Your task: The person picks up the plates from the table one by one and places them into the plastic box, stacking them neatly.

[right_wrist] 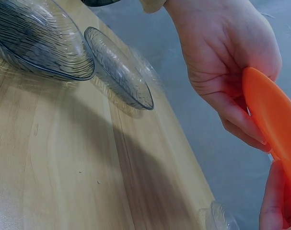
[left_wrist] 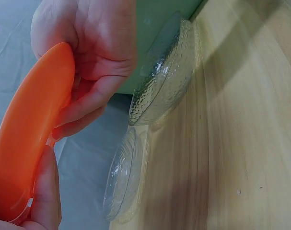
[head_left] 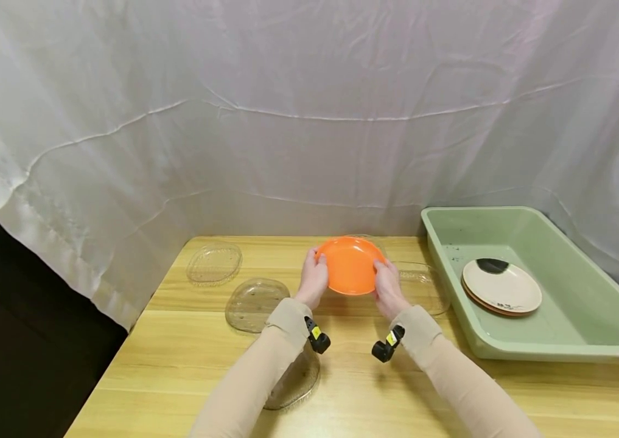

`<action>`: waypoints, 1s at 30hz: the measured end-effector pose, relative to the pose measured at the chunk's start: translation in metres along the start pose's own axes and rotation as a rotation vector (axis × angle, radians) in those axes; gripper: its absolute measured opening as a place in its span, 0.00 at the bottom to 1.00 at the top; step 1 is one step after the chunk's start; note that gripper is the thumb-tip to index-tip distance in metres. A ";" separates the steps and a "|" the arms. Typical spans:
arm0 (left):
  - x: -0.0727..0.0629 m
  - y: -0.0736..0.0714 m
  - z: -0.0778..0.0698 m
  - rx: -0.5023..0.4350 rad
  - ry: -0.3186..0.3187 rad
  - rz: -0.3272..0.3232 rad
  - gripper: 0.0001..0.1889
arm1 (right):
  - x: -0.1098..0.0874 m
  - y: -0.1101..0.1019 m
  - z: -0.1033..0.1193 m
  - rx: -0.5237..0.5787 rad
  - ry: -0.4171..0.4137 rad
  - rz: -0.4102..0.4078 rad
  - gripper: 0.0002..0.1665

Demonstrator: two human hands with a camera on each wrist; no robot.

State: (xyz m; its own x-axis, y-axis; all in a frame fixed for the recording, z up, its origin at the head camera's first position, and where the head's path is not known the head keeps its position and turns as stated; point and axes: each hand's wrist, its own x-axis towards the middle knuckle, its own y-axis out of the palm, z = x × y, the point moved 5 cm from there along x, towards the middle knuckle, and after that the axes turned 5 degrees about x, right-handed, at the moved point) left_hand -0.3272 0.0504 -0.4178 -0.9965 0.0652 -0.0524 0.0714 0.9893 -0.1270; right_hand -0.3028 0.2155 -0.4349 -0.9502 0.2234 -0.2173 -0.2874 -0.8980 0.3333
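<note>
Both hands hold an orange plate (head_left: 350, 266) up over the far part of the wooden table. On the plate's left rim, the left hand (head_left: 313, 278) grips with its thumb on the upper face and its fingers beneath. The right hand (head_left: 389, 287) pinches the opposite rim in the same way. In the left wrist view the plate (left_wrist: 32, 129) shows edge-on, with curled fingers of the right hand (left_wrist: 95, 52) under it. From the right wrist, the left hand (right_wrist: 226, 57) is seen wrapped at the far edge of the plate (right_wrist: 274, 120).
Clear glass dishes stand left of the hands: one at the back (head_left: 214, 264), a tinted one (head_left: 254, 304), another partly under the left forearm (head_left: 295, 383). A glass dish (head_left: 424, 289) sits beside the green tub (head_left: 484, 348), which contains a cream plate (head_left: 501, 289) stacked on a brown-edged one.
</note>
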 end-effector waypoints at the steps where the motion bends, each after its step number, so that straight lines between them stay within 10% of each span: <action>1: 0.000 0.000 0.000 -0.001 -0.003 0.003 0.17 | 0.000 -0.001 0.000 -0.008 -0.003 -0.002 0.28; 30: 0.002 -0.007 0.001 0.011 0.010 0.050 0.23 | -0.005 -0.013 0.009 -0.046 0.080 0.019 0.30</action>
State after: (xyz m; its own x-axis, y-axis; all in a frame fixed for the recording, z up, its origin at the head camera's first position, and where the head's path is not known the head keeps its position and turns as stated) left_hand -0.3292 0.0437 -0.4178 -0.9920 0.1164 -0.0488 0.1220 0.9833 -0.1353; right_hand -0.2953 0.2298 -0.4300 -0.9422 0.1770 -0.2845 -0.2620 -0.9184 0.2963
